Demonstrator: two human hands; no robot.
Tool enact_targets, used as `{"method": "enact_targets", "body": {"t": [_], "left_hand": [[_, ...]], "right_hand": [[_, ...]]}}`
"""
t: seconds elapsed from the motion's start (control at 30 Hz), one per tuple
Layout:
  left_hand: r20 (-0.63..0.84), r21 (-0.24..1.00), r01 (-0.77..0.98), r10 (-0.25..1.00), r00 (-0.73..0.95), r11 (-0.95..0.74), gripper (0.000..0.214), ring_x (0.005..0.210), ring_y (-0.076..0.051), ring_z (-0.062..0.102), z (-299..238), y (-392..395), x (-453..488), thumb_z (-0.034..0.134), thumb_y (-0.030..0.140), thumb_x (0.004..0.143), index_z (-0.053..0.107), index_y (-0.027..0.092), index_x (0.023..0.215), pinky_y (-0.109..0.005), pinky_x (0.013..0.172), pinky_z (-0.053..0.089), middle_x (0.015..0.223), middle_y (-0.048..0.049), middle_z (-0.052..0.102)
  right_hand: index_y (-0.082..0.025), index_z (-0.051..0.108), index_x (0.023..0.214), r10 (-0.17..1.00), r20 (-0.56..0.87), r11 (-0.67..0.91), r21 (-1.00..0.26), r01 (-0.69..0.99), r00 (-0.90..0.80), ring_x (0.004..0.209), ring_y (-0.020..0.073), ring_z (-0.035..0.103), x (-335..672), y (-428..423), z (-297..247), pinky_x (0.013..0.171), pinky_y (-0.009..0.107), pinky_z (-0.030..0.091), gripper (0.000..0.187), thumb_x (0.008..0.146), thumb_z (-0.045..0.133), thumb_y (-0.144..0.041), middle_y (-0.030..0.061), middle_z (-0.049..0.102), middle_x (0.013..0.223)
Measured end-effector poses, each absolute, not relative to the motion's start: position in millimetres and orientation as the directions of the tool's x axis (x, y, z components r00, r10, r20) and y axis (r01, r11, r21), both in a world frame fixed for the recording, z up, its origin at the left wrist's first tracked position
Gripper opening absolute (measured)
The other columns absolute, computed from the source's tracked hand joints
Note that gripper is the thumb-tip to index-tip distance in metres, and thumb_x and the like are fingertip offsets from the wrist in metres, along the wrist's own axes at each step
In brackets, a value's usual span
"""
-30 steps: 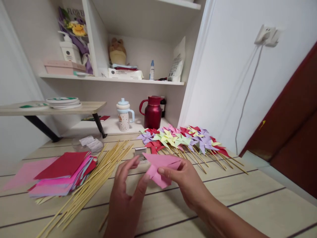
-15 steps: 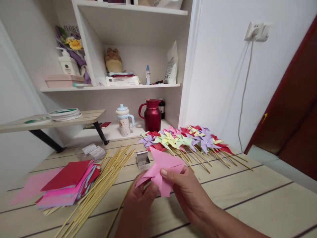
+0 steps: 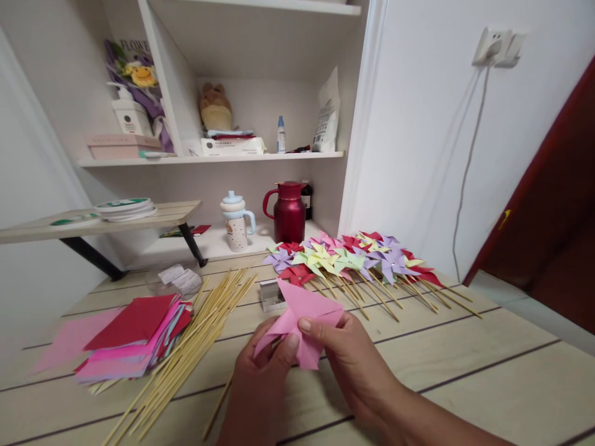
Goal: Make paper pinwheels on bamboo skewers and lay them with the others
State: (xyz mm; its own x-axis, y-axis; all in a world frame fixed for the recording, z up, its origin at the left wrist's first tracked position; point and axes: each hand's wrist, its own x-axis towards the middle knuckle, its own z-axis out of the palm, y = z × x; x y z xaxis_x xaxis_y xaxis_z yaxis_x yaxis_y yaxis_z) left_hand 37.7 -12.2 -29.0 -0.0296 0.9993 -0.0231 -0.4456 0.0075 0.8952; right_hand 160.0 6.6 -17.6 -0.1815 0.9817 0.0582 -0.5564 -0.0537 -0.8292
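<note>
A pink paper pinwheel [image 3: 297, 313] with folded blades is held up over the table between both hands. My left hand [image 3: 267, 362] grips its lower left blade, thumb near the centre. From the other side my right hand [image 3: 346, 347] pinches it, with the thumb pressed close to the middle and the fingers behind the paper, hidden. Just beyond the pinwheel stands a small open box [image 3: 271, 296], partly covered by it; its contents are too small to make out. One thin stick [image 3: 218, 406] lies beside my left forearm.
A bundle of thin wooden sticks [image 3: 195, 347] lies left of my hands, beside stacked coloured paper squares [image 3: 132, 325]. Finished pinwheels on sticks [image 3: 348, 257] are heaped at the back right. A dark red jug [image 3: 289, 214] and a cup [image 3: 236, 226] stand behind, under the shelf [image 3: 223, 160].
The camera view has shifted slightly. My left thumb has moved up closer to the pinwheel's centre, while both hands keep their hold on it.
</note>
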Motion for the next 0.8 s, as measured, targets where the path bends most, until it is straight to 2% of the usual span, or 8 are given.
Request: {"method": "enact_targets", "body": {"t": [0.1, 0.33, 0.47, 0.67, 0.8], "left_hand": [[-0.041, 0.902, -0.432, 0.998, -0.046, 0.017, 0.049, 0.098, -0.026, 0.069, -30.2, -11.4, 36.8, 0.077, 0.035, 0.072, 0.067, 0.016, 0.117, -0.038, 0.091, 0.051, 0.103, -0.0103, 0.076], [-0.069, 0.950, -0.310, 0.994, -0.080, 0.041, 0.047, 0.089, -0.027, 0.071, -29.7, -10.6, 34.9, 0.076, 0.038, 0.071, 0.071, 0.016, 0.113, -0.040, 0.085, 0.053, 0.088, -0.0082, 0.077], [-0.063, 0.961, -0.274, 0.993, -0.103, 0.033, 0.043, 0.086, -0.027, 0.071, -27.6, -11.0, 35.1, 0.077, 0.038, 0.071, 0.073, 0.017, 0.108, -0.039, 0.085, 0.053, 0.083, -0.0070, 0.077], [-0.053, 0.972, -0.232, 0.993, -0.109, 0.026, 0.032, 0.081, -0.021, 0.070, -23.4, -13.7, 34.5, 0.075, 0.037, 0.073, 0.075, 0.019, 0.099, -0.030, 0.080, 0.052, 0.086, -0.0041, 0.077], [-0.083, 0.978, -0.203, 0.988, -0.131, 0.055, 0.030, 0.078, -0.020, 0.069, -16.7, -14.3, 36.2, 0.075, 0.037, 0.072, 0.076, 0.016, 0.094, -0.028, 0.074, 0.051, 0.086, -0.0051, 0.077]], "right_hand": [[-0.016, 0.078, 0.085, 0.981, 0.073, -0.041, -0.832, -0.554, -0.182, 0.070, 0.0192, 0.063, 160.1, 7.2, -16.7, 0.071, 0.030, 0.049, 0.022, 0.067, 0.083, -0.028, 0.0068, 0.074, 0.076], [-0.017, 0.077, 0.077, 0.985, 0.062, -0.039, -0.835, -0.549, -0.163, 0.065, 0.0187, 0.062, 160.4, 7.6, -17.4, 0.068, 0.031, 0.049, 0.021, 0.064, 0.085, -0.031, 0.0053, 0.074, 0.073], [-0.017, 0.078, 0.083, 0.979, 0.071, -0.049, -0.823, -0.566, -0.189, 0.066, 0.0192, 0.064, 159.7, 6.1, -14.7, 0.070, 0.031, 0.050, 0.024, 0.066, 0.084, -0.032, 0.0057, 0.074, 0.074], [-0.015, 0.076, 0.092, 0.983, 0.028, -0.084, -0.805, -0.587, -0.179, 0.076, 0.0200, 0.067, 158.5, 4.0, -17.5, 0.073, 0.030, 0.050, 0.032, 0.065, 0.086, -0.028, 0.0081, 0.077, 0.086], [-0.014, 0.076, 0.097, 0.972, 0.038, -0.105, -0.811, -0.576, -0.231, 0.078, 0.0209, 0.068, 158.0, 3.8, -19.1, 0.076, 0.031, 0.050, 0.035, 0.068, 0.084, -0.032, 0.0090, 0.076, 0.086]]}}
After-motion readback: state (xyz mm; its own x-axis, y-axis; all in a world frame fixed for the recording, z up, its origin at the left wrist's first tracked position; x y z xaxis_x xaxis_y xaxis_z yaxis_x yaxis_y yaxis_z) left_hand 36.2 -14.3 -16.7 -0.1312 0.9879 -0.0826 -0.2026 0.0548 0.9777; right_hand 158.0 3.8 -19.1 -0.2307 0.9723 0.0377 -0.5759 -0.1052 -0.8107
